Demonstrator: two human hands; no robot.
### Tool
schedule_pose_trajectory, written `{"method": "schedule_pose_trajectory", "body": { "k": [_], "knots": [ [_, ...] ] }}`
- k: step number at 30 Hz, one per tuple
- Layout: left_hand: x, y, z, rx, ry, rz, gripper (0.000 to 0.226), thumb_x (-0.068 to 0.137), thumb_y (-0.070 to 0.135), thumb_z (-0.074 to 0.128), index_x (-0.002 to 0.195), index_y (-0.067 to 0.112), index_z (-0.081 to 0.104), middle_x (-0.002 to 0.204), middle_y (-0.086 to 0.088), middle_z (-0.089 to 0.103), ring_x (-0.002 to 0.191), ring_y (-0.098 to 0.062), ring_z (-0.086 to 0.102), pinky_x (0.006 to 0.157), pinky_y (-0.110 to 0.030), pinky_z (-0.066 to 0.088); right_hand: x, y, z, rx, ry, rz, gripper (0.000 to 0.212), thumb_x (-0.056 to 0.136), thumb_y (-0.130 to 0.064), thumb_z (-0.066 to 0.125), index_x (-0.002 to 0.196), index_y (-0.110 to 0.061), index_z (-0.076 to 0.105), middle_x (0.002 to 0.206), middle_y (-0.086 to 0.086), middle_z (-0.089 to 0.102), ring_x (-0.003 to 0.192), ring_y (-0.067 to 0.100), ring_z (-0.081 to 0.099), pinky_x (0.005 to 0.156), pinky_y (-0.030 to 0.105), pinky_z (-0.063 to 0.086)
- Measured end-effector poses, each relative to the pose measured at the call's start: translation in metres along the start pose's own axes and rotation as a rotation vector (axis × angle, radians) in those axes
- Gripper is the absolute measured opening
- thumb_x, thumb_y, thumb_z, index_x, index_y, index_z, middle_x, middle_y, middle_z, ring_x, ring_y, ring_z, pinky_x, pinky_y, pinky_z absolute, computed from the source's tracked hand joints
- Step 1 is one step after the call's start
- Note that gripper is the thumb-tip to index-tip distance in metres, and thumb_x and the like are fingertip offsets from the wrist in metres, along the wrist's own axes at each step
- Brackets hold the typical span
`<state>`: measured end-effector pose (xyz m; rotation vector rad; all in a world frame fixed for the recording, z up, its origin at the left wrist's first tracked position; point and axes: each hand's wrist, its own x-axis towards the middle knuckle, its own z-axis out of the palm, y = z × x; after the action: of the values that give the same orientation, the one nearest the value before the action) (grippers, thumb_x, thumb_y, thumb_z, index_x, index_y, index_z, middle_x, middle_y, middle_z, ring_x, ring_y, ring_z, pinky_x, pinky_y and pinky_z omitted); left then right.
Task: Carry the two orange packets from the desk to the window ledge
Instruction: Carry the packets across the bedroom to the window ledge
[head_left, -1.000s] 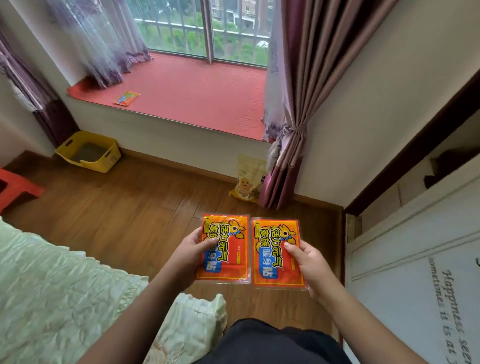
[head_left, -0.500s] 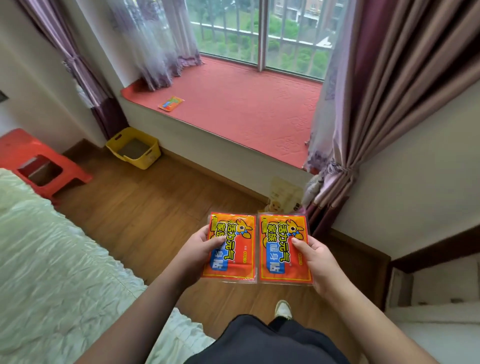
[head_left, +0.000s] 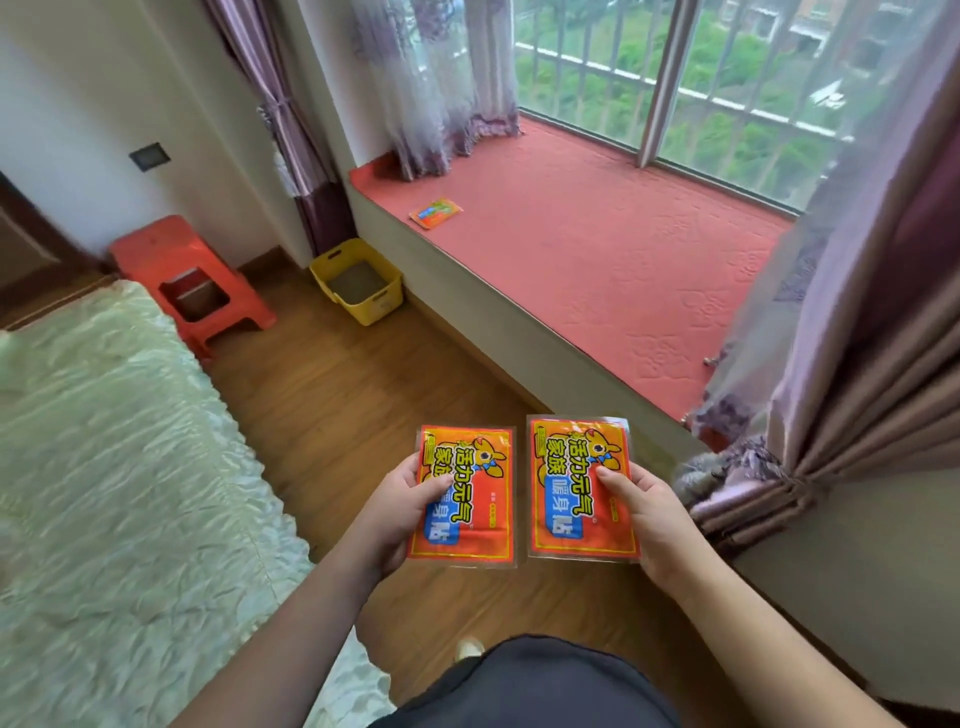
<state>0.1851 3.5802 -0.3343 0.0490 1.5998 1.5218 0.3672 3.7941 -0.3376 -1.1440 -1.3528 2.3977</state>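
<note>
I hold two orange packets flat and side by side over the wooden floor, printed faces up. My left hand grips the left packet by its left edge, thumb on top. My right hand grips the right packet by its right edge, thumb on top. The window ledge, covered in a red mat, runs ahead and to the right, its near corner just beyond the right packet. A third small orange packet lies near the ledge's far left edge.
A bed with a pale green cover fills the left. A red plastic stool and a yellow bin stand on the floor by the ledge's far end. Tied purple curtains hang at the right, sheer curtains at the back.
The view has swung left and closer to the ledge, which now lies just ahead of the packets. Both hands still hold the packets, now slightly further apart.
</note>
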Motion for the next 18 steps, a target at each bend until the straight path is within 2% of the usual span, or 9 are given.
{"method": "schedule_pose_trajectory", "body": {
  "k": [2, 6, 18],
  "knots": [
    [0.01, 0.008, -0.008, -0.014, 0.035, 0.008, 0.019, 0.095, 0.003, 0.058, 0.112, 0.01, 0.059, 0.093, -0.012, 0.08, 0.079, -0.026, 0.077, 0.062, -0.036, 0.063, 0.023, -0.012, 0.009, -0.014, -0.013, 0.003, 0.012, 0.095, -0.016, 0.06, 0.103, -0.012, 0.068, 0.087, 0.009, 0.081, 0.072, 0.022, 0.078, 0.057, 0.035, 0.063],
    [0.037, 0.023, -0.029, -0.04, 0.096, 0.015, 0.019, 0.095, 0.006, 0.059, 0.113, 0.011, 0.06, 0.097, -0.014, 0.079, 0.084, -0.029, 0.076, 0.076, -0.045, 0.06, 0.068, -0.03, 0.035, -0.063, -0.051, 0.022, 0.012, 0.094, -0.019, 0.062, 0.103, -0.013, 0.068, 0.09, 0.009, 0.081, 0.076, 0.025, 0.079, 0.057, 0.035, 0.063],
    [0.148, 0.134, -0.133, -0.144, 0.154, 0.071, 0.015, 0.096, 0.003, 0.053, 0.106, 0.01, 0.061, 0.09, -0.014, 0.079, 0.072, -0.025, 0.076, 0.064, -0.04, 0.063, 0.218, -0.093, 0.168, -0.17, -0.093, 0.001, 0.016, 0.094, -0.019, 0.062, 0.105, -0.013, 0.072, 0.093, 0.011, 0.081, 0.074, 0.025, 0.078, 0.059, 0.035, 0.062]
  ]
}}
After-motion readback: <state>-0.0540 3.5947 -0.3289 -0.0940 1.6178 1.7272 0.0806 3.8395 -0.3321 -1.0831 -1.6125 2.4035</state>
